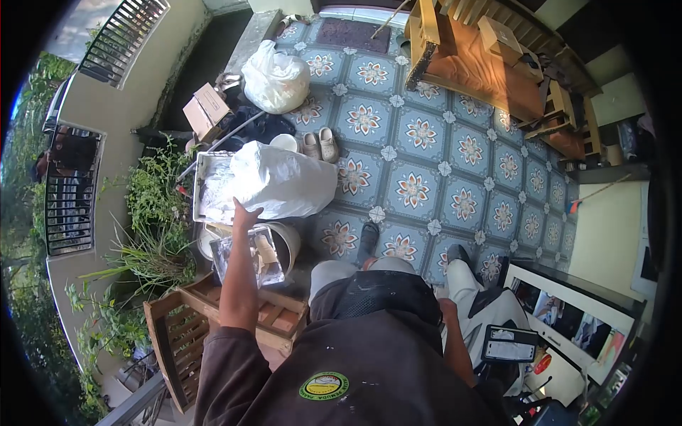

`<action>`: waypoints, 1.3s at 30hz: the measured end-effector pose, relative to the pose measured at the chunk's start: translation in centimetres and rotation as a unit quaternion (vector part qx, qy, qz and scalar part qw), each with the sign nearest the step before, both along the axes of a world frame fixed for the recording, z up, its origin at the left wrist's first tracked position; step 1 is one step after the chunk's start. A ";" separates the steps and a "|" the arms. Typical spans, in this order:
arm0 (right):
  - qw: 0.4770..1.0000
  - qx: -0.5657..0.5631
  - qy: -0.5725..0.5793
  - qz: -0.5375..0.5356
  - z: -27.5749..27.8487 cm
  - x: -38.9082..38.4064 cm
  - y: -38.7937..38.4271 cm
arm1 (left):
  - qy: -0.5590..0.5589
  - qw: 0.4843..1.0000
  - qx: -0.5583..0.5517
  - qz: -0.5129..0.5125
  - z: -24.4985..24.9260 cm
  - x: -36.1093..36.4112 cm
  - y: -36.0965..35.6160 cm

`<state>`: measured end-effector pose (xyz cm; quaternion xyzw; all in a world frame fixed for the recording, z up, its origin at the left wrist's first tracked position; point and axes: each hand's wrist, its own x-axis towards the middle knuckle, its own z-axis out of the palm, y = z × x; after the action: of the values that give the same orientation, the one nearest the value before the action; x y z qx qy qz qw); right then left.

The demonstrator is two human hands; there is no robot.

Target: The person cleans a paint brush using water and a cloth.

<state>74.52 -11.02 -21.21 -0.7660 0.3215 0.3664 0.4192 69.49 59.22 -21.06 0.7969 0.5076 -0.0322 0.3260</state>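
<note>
Stretched out to the front left, my left hand [246, 214] is at the near edge of a big white plastic sack [284, 179], its fingers apart. The sack lies across a white-rimmed tray [202, 186] lined with crumpled plastic. Just below that hand is a clear plastic-wrapped box [261, 257] with brown pieces inside, on top of a white bucket [290, 245]. My right hand [447, 309] hangs low beside my body, near my hip; its fingers are mostly hidden.
A wooden crate [277, 312] stands at the lower left beside plants [160, 248]. Beyond the sack are clogs [327, 145], a tied white bag [275, 78] and a cardboard box [207, 112]. A wooden bench [483, 78] stands upper right, a glass-fronted cabinet [575, 319] lower right.
</note>
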 end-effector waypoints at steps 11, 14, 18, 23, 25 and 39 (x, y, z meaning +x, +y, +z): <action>0.929 0.046 -0.208 0.301 -5.7 3.6 4.2 | 0.049 0.997 0.058 -0.012 -1.8 0.4 -6.3; 0.966 0.042 -0.144 0.209 -1.4 6.8 10.9 | -0.026 0.990 0.091 -0.108 3.3 2.6 -9.4; 0.972 0.104 -0.105 0.181 0.4 9.7 15.8 | -0.076 0.970 0.131 -0.190 4.6 4.1 -11.1; 0.976 0.097 -0.076 0.179 1.9 10.4 18.5 | -0.048 0.988 0.087 -0.122 3.9 3.9 -12.3; 0.975 0.096 -0.078 0.187 2.2 10.3 18.6 | 0.024 0.997 0.026 -0.063 2.9 3.1 -12.7; 0.911 0.104 -0.124 0.380 -0.9 16.2 10.8 | 0.041 0.993 0.093 -0.055 4.7 4.6 -12.6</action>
<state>90.72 -0.25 -22.09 -0.8214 -0.0884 0.4317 0.3622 74.09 46.66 -16.35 0.8485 0.4768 -0.0355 0.2268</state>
